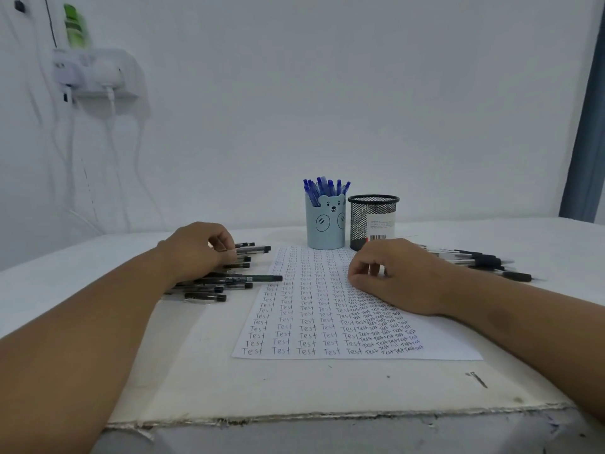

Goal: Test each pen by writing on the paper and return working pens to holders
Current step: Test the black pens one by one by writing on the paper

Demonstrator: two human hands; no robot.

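A white paper (314, 326) covered with rows of the handwritten word "Test" lies in the middle of the table. My left hand (199, 249) rests on a pile of black pens (229, 280) left of the paper, fingers curled onto them. My right hand (402, 276) rests on the paper's right part, fingers loosely curled with no pen in them. Behind the paper stand a light-blue bear holder (325, 227) filled with blue pens (325, 188) and a black mesh holder (373, 221) in which no pens show.
A second group of black pens (481, 262) lies right of my right hand. The table's worn front edge (327, 416) is close to me. A wall shelf with plugs and hanging cables (98, 77) sits at the upper left. A curtain (586, 126) hangs at the right.
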